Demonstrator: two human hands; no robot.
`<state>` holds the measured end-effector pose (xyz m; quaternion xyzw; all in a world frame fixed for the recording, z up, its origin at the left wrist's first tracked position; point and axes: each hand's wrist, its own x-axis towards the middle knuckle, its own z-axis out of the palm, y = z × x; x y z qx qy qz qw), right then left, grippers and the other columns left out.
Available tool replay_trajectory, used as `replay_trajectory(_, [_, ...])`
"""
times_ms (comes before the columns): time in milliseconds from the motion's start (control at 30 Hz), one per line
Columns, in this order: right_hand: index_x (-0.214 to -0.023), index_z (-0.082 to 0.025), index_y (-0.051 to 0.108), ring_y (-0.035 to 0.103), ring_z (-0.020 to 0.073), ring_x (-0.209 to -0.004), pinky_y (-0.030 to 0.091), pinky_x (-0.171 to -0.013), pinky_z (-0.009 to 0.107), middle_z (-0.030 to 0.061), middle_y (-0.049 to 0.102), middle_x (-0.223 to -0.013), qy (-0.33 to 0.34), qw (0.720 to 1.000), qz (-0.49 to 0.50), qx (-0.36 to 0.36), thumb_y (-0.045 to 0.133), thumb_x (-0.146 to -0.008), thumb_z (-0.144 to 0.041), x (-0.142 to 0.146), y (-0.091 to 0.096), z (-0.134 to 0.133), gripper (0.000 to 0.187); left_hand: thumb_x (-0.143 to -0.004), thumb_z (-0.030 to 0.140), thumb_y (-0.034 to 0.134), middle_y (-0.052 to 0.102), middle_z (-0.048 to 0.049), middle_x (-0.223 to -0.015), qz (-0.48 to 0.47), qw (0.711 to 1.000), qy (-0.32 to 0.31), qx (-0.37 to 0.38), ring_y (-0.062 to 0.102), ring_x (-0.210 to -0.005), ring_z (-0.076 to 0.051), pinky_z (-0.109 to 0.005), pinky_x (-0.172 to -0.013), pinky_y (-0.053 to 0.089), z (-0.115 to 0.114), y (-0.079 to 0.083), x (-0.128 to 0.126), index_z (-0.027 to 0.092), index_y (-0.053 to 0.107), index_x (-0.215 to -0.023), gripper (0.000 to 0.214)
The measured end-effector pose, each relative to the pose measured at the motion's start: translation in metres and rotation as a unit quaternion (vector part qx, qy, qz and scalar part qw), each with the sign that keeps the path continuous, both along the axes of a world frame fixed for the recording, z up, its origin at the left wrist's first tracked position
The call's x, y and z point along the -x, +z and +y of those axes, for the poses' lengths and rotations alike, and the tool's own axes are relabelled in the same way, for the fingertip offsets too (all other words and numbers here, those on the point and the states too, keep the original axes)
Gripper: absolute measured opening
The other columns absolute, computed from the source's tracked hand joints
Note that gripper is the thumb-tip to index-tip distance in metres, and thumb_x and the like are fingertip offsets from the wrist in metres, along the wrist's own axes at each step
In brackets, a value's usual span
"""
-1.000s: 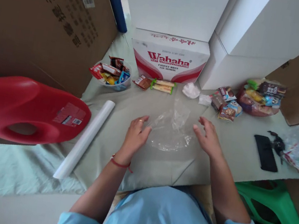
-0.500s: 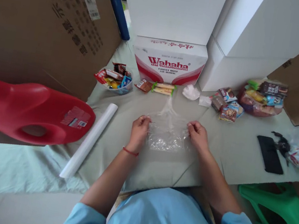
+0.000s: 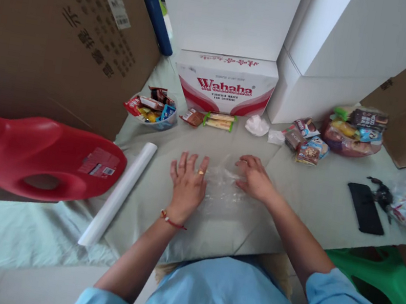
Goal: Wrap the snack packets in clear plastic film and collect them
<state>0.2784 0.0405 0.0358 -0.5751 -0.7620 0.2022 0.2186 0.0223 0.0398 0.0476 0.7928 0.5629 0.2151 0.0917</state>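
Note:
A clear plastic bag [image 3: 221, 196] lies crumpled on the pale green cloth in front of me. My left hand [image 3: 189, 183] rests palm down at the bag's left edge, fingers spread, a ring on one finger and a red cord at the wrist. At the upper right of the bag is my right hand [image 3: 255, 177], its fingers apart and slightly bent over the plastic. Neither hand grips the bag. Beyond it lie green-edged wrapped snack sticks [image 3: 219, 121], a brown snack packet [image 3: 193, 117], a crumpled white wad [image 3: 257, 125] and a small white piece [image 3: 276, 137].
Left are a bowl of snacks [image 3: 157, 113], a white roll [image 3: 118, 195] and a red jug [image 3: 38, 158]. A Wahaha carton [image 3: 225, 86] stands behind. To the right are loose snack packets [image 3: 308, 146], a filled snack bowl [image 3: 353, 141], a black phone [image 3: 365, 209] and a green stool [image 3: 380, 280].
Both hands have let go of the bag's sides and opened. The left now lies flat at its edge; the right has moved inward and up over it. The bag has settled on the cloth.

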Motion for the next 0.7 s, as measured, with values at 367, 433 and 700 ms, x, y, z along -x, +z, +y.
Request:
replay_trajectory(367, [-0.080, -0.022, 0.060, 0.041, 0.0118, -0.047, 0.034, -0.043, 0.024, -0.0041, 0.051, -0.059, -0.221, 0.882, 0.356, 0.216, 0.064, -0.083, -0.059, -0.018, -0.021, -0.004, 0.038, -0.092, 0.055, 0.054, 0.037, 0.0064, -0.053, -0.478, 0.822, 0.154, 0.268, 0.034, -0.047, -0.013, -0.026, -0.049, 0.032, 0.029, -0.031, 0.006, 0.022, 0.059, -0.074, 0.038])
replay_trajectory(433, [-0.075, -0.022, 0.056, 0.041, 0.0114, -0.045, 0.032, -0.041, 0.024, -0.0040, 0.051, -0.057, -0.229, 0.881, 0.343, 0.232, 0.066, -0.082, -0.057, -0.026, -0.023, -0.007, 0.037, -0.094, 0.053, 0.051, 0.043, 0.0041, -0.059, -0.459, 0.832, 0.192, 0.245, 0.043, -0.054, -0.015, -0.029, -0.055, 0.041, 0.028, -0.031, 0.006, 0.022, 0.058, -0.079, 0.036])
replay_trajectory(700, [-0.114, -0.022, 0.064, 0.057, 0.0144, -0.060, 0.044, -0.059, 0.027, -0.0015, 0.066, -0.078, -0.233, 0.942, 0.204, 0.126, 0.063, -0.087, -0.064, -0.027, -0.028, -0.010, 0.049, -0.096, 0.031, 0.057, 0.068, -0.0170, -0.126, -0.117, 0.992, 0.004, -0.040, 0.049, -0.142, -0.034, -0.058, -0.126, 0.019, -0.001, -0.016, 0.004, 0.021, 0.068, -0.113, 0.023])
